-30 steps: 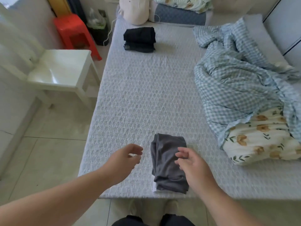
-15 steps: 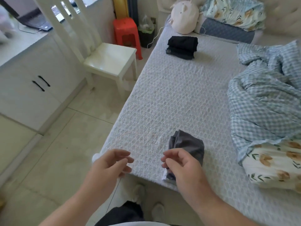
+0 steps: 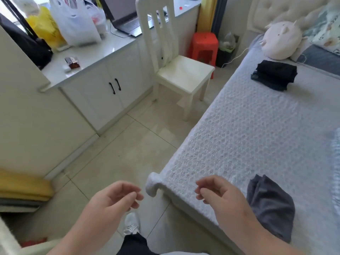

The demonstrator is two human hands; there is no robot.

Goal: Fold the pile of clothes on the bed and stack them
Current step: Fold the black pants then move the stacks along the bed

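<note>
1. The left hand was held over the floor, off the bed's corner, fingers loosely curled and holding nothing.
2. The right hand was over the near edge of the bed, fingers likewise loosely curled, with nothing in its hold (it touched neither garment).
3. The grey garment, folded, lay on the bed near the foot edge, just beside the right wrist and partly hidden by the forearm.
4. The black stack, folded, lay well apart from it toward the head of the bed, near a white plush toy.
5. A white chair stood beside the bed, with a red stool behind it.
6. A white cabinet stood along the wall; on its top were a laptop, plastic bags and small items too blurred to identify.
7. One shoe showed on the floor below the left hand.
</note>
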